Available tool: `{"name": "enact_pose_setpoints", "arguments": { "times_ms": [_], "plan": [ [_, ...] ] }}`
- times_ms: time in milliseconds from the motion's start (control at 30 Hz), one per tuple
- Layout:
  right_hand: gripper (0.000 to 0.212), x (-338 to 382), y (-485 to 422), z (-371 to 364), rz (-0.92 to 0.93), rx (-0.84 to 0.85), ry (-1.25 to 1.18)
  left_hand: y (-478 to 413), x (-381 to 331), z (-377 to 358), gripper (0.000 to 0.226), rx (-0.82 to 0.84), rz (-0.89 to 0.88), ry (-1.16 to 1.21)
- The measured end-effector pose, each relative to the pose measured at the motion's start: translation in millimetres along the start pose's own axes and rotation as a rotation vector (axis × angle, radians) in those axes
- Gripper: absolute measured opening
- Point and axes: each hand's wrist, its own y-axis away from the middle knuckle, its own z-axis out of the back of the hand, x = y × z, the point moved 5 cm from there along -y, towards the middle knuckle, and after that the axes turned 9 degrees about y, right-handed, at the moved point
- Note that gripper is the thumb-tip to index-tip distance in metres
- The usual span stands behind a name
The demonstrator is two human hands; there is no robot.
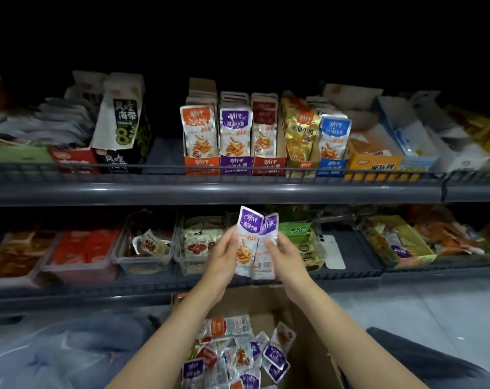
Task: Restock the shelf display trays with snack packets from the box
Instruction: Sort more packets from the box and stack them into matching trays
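Purple-topped snack packets (251,242) | upright | both hands gripping

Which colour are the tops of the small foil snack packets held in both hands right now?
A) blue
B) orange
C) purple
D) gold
C: the left hand and right hand together hold small foil snack packets with purple tops, matching the purple-fronted cardboard display tray on the upper shelf.
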Motion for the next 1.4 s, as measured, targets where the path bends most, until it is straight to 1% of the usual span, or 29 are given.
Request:
{"name": "enact_pose_setpoints", "arguments": {
  "times_ms": [100,167,233,300,400,433,500,567,667,733,800,867,933,1000,1100,1267,1333,1400],
  "plan": [
    [0.027,15.1,-3.0,-15.3,-0.003,0.071,0.028,0.0,-9.6,-10.8,0.038,0.078,-0.003,-0.078],
    [0.035,19.4,-7.4,-21.4,-0.016,0.095,0.068,1.3,-16.8,-15.6,0.040,0.120,0.003,-0.084],
    [0.038,19.8,-12.3,-24.6,-0.008,0.118,0.127,-0.5,-20.0,-16.0,0.044,0.142,0.020,-0.042],
    [0.036,21.4,-14.6,-24.5,0.007,0.131,0.147,-3.4,-23.2,-13.2,0.047,0.154,0.006,-0.050],
    [0.026,32.2,-19.2,-11.4,0.048,0.050,0.135,-9.0,-27.9,-1.8,0.034,0.104,0.047,-0.039],
    [0.025,37.3,-20.7,-6.0,0.058,0.011,0.133,-9.9,-29.7,1.9,0.029,0.098,0.066,-0.043],
    [0.040,46.2,-23.6,0.3,0.060,-0.010,0.059,-12.0,-35.4,6.8,0.020,0.112,0.073,-0.063],
    [0.054,54.7,-26.9,-1.4,0.036,0.043,-0.076,-12.0,-45.2,5.3,0.019,0.165,0.049,-0.073],
    [0.054,70.5,-32.3,-3.5,0.073,0.077,-0.147,-13.3,-60.3,2.5,0.020,0.183,0.016,-0.037],
    [0.053,81.4,-37.0,-2.9,0.119,0.043,-0.130,-16.0,-67.7,5.9,0.022,0.139,0.018,-0.021],
    [0.052,89.8,-42.4,-1.5,0.152,-0.005,-0.133,-19.3,-71.8,10.7,0.028,0.129,0.051,-0.045],
    [0.055,97.0,-48.2,0.8,0.175,-0.034,-0.164,-21.4,-76.4,12.3,0.029,0.180,0.078,-0.111],
    [0.056,103.0,-54.7,3.3,0.164,-0.032,-0.172,-24.8,-84.2,15.0,0.026,0.207,0.063,-0.150],
    [0.053,109.9,-60.3,4.4,0.133,0.005,-0.179,-29.2,-92.4,18.2,0.023,0.205,0.069,-0.105],
    [0.051,121.1,-69.6,5.7,0.110,0.086,-0.204,-35.8,-99.1,17.8,0.024,0.221,0.153,0.042],
    [0.050,146.2,-83.6,9.6,0.188,0.123,-0.082,-48.3,-107.3,11.2,0.024,0.224,0.217,0.294],
    [0.050,158.1,-88.5,13.7,0.218,0.172,-0.021,-55.3,-112.9,10.2,0.022,0.225,0.199,0.305],
    [0.061,170.5,-93.0,17.6,0.234,0.268,0.086,-65.0,-120.2,11.4,0.023,0.219,0.144,0.265]
  ]
}}
